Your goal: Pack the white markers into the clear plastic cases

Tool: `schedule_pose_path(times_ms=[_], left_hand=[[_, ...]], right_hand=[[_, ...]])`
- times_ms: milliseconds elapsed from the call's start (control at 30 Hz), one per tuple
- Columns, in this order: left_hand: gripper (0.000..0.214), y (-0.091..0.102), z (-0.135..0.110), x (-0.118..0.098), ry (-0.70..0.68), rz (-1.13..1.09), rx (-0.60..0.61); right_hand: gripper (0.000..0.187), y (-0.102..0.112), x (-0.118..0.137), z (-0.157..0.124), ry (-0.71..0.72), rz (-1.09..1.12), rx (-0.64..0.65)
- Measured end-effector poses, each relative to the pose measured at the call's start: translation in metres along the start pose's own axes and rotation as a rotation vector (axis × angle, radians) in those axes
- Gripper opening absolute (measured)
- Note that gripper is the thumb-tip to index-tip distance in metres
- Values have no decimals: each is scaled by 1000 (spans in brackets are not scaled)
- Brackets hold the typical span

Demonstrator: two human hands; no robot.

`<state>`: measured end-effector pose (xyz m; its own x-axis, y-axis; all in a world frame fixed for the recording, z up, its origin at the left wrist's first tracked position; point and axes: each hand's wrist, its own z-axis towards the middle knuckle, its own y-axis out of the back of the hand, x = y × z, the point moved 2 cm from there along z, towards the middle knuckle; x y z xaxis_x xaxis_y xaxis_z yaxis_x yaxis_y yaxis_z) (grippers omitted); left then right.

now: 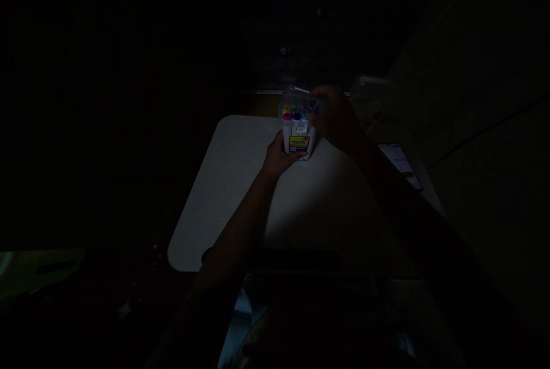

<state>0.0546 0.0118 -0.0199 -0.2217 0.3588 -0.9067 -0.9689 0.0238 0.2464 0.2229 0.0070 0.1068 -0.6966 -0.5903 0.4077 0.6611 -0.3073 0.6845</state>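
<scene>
1. Marker case [299, 128]: a clear case standing upright at the far middle of the counter [240, 197], with a yellow label [299, 142] on its near face.
2. Caps [292, 110]: pink, yellow, green and blue marker tops showing in the upper part of the case.
3. Left hand [279, 157]: on the near-left lower side of the case, its fingers closed around the base and the thumb lying just below the label.
4. Right hand [337, 120]: at the upper right of the case, its fingers curled over the caps. The dim light hides whether they grip anything.
5. Counter: a pale top with rounded corners, lit only around the case.
6. Phone [401, 164]: lying flat at the right edge of the counter, screen lit, well apart from the case.
7. Plastic pack [367, 97]: a clear, faintly visible item, far right of the right hand.
</scene>
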Motion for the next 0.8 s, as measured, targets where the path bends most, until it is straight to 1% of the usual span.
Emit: schedule_pose_path(times_ms=[167, 267, 367, 600, 667, 800], left_hand=[[77, 0, 0, -1, -3, -19, -10], [78, 0, 0, -1, 8, -20, -11], [79, 1, 0, -2, 8, -23, -5], [79, 0, 0, -2, 3, -37, 1], [79, 1, 0, -2, 3, -38, 4], [78, 2, 0, 0, 7, -32, 2]], right_hand=[[38, -1, -4, 1, 15, 44, -20], [36, -2, -6, -2, -23, 66, -44], [36, -2, -7, -6, -50, 55, -91], [44, -2, -15, -9, -55, 59, -199], [47, -3, -19, -10, -43, 64, -204], [50, -8, -24, -13, -46, 91, -161]])
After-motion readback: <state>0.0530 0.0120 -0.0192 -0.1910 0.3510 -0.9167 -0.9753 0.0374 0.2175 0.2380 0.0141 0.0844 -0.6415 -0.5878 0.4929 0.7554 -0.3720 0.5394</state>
